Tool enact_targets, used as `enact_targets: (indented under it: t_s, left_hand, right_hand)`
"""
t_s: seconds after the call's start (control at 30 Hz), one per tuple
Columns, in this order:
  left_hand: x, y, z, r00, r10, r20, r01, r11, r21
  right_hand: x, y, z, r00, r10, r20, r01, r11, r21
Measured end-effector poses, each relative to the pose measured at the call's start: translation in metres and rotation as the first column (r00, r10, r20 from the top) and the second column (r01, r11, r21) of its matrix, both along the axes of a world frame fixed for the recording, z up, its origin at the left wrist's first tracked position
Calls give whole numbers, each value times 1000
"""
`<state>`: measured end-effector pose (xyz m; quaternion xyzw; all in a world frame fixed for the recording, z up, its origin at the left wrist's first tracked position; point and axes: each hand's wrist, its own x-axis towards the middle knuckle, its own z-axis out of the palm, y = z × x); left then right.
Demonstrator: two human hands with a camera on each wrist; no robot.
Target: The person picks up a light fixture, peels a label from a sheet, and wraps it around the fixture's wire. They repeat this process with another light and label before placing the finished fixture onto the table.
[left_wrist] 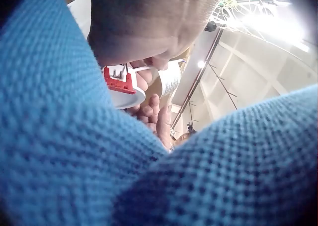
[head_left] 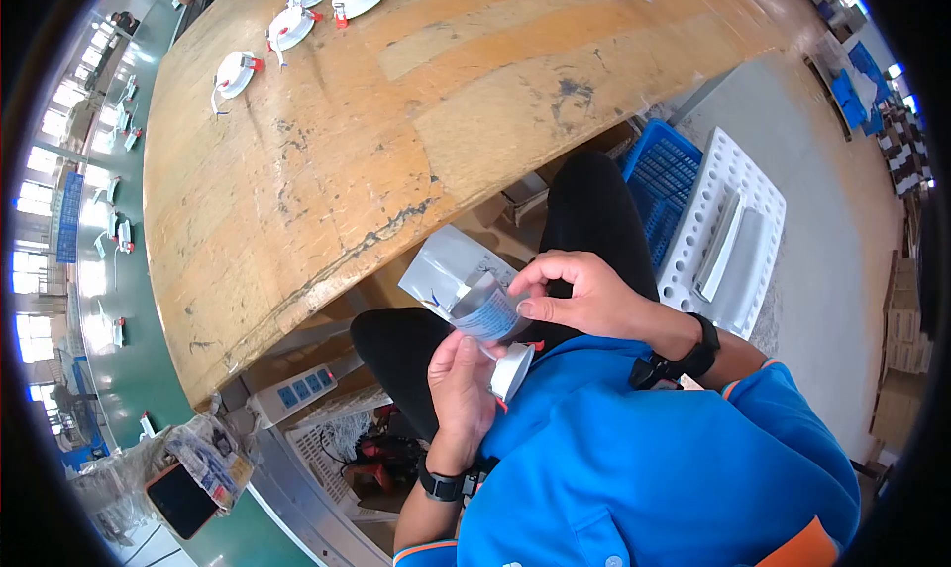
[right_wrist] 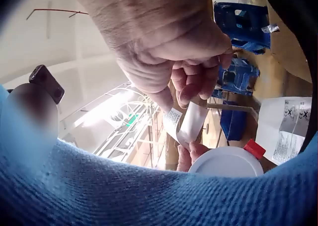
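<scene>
In the head view my left hand (head_left: 462, 384) is at my lap, its thumb and fingers pinching the white cable of a downlight beside the base of a printed label. The round white downlight (head_left: 510, 371) with red clips (left_wrist: 120, 82) sits against the fingers. The white label (right_wrist: 174, 119) stands up from the left fingertips in a V-shaped fold. Over it my right hand (head_left: 589, 295) has loosely bent fingers, with thumb and fingertips at the label's two upper edges and a gap between them. A larger white sheet with print (right_wrist: 285, 129) lies behind, over my lap.
Ahead is a worn wooden table (head_left: 327, 171) with several more downlights (head_left: 235, 75) near its far side. To the right stand a blue crate (head_left: 662, 176) and a white perforated basket (head_left: 733, 230). A power strip (head_left: 294, 394) is fixed below the table's left corner.
</scene>
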<state>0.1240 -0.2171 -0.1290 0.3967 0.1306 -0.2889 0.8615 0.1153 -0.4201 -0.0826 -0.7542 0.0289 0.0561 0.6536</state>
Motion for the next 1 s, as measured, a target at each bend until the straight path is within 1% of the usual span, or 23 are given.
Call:
enact_targets:
  t_s: [0.2,0.4,0.5,0.6,0.7,0.8,0.9,1.0]
  left_hand:
    - [-1,0,1,1000,-4,28,3,1000,7]
    - [-2,1,0,999,23,27,-24,999,40]
    - [-2,0,3,1000,28,11,-29,998,59]
    - [-2,-1,2,1000,31,0,-31,997,65]
    - [-2,-2,2,999,36,-11,-35,997,64]
    - [-2,-2,2,999,45,-24,-44,997,66]
    - [-2,-2,1,999,44,-22,-43,997,69]
    - [-2,-3,-1,1000,30,-2,-29,998,58]
  right_hand:
    - [1,6,-5,996,49,-69,-41,994,104]
    - [1,7,-8,997,21,-68,-16,998,64]
    - [2,7,-9,994,-1,-113,13,995,101]
    - [1,5,-11,992,0,-128,12,996,90]
    - [1,5,-11,996,-7,-89,12,998,61]
    - [1,6,-15,1000,-18,-10,18,999,37]
    - [3,5,-15,1000,-10,2,10,1000,17]
    - [3,4,-12,1000,-12,-26,13,1000,16]
